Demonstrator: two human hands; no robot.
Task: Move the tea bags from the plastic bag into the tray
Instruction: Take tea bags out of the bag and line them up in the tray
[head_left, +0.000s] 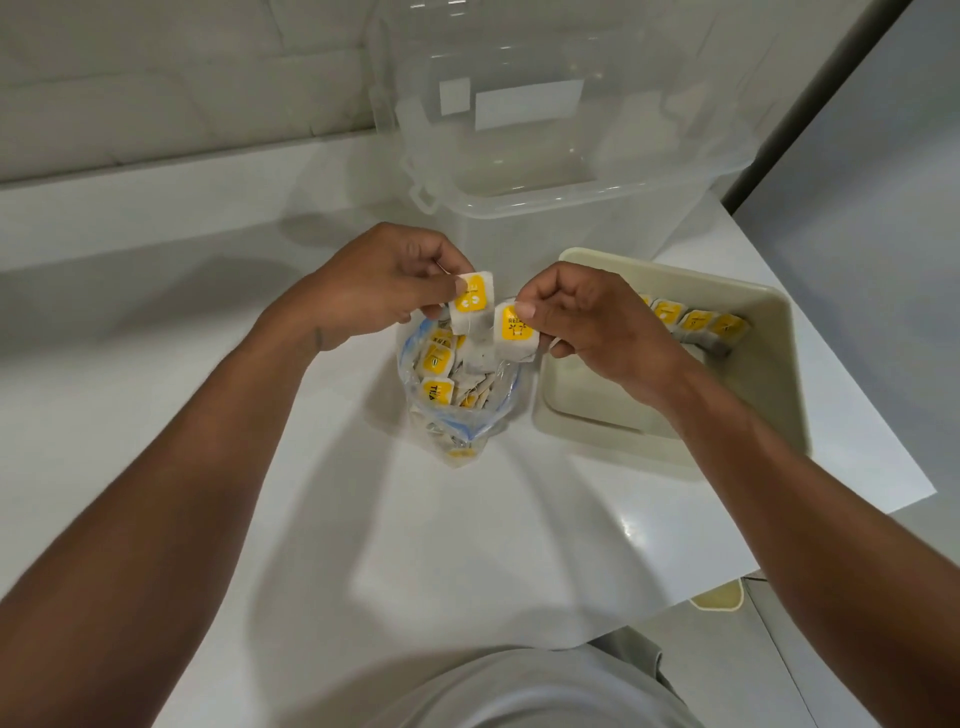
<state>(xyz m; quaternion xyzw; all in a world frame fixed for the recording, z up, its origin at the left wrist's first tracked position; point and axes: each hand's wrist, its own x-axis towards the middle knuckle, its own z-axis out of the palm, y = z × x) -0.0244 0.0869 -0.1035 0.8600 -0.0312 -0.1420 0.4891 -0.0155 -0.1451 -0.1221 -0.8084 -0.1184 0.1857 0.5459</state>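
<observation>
On the glossy white bench (208, 322), about midway across, standing open: a clear zip-top plastic bag (454, 426), packed with a heap of yellow-labelled tea bags (436, 361). Over its mouth, left hand (379, 283), thumb and curled fingers pinching a white paper tea bag with a yellow label (470, 306). Just beside, right hand (587, 322), pinching a second yellow-labelled tea bag (514, 338) the same way, nearly touching the first. Right of the plastic bag, toward the bench's right edge: a cream rectangular plastic tray (779, 338), with a row of tea bags (696, 322) along its far wall. Behind, toward the back edge, a large clear plastic storage box (545, 156).
</observation>
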